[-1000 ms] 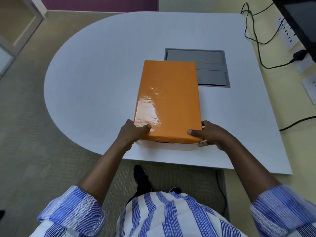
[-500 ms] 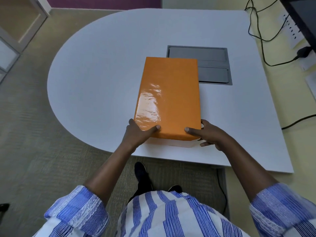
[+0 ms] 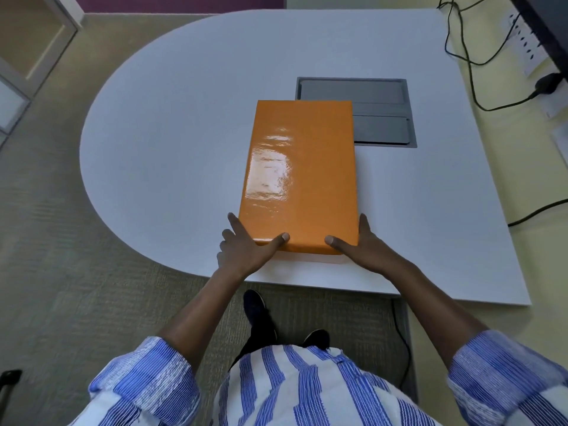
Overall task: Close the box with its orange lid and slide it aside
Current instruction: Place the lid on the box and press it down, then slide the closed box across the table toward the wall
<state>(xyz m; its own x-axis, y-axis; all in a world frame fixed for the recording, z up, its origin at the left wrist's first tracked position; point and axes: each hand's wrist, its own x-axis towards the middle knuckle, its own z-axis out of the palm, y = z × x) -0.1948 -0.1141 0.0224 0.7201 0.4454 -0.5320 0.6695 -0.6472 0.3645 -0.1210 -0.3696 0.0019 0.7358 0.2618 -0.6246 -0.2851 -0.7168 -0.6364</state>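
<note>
A glossy orange lid (image 3: 301,173) covers a white box, of which only a thin strip (image 3: 307,258) shows under the lid's near edge. It lies lengthwise near the front edge of a white table (image 3: 172,149). My left hand (image 3: 246,250) is at the near left corner, thumb on top of the lid and fingers stretched along the left side. On the opposite corner, my right hand (image 3: 365,247) mirrors it, thumb on the lid and fingers along the right side.
A grey recessed panel (image 3: 381,118) sits in the table just beyond and right of the box, partly covered by it. Black cables (image 3: 470,63) and a power strip (image 3: 525,41) lie on the floor to the right. My feet (image 3: 256,309) stand below the table's front edge.
The lid has settled lower over the white box, leaving less of the base showing. Both hands went from curled at the corners to fingers stretched along the sides.
</note>
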